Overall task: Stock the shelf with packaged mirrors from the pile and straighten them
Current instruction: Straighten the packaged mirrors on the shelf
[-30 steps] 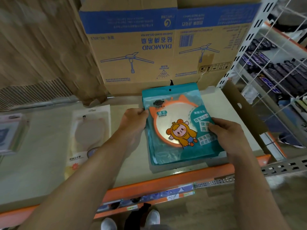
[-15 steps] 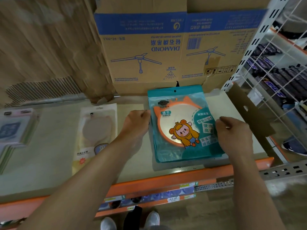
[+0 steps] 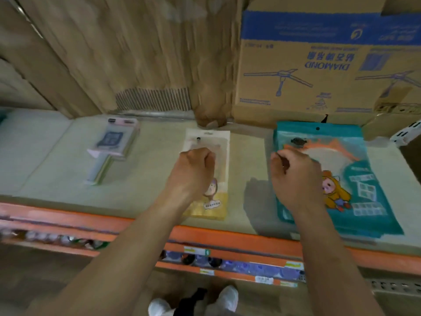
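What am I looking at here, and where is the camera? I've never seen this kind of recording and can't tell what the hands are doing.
There is no machine here: a person is stocking a shop shelf with bare hands. The single picture comes from a camera worn on the head. It looks forward and down, so both forearms reach in from the bottom and white shoes show below.

On the shelf lie a pink pack on the left, a cream pack in the middle, and a teal pack with a cartoon figure on the right, seemingly on top of a small stack. A cardboard box stands behind it.

The left hand is over the cream pack, and the right hand is over the teal pack's left edge. Both hands have curled fingers, but motion blur hides whether either grips anything.
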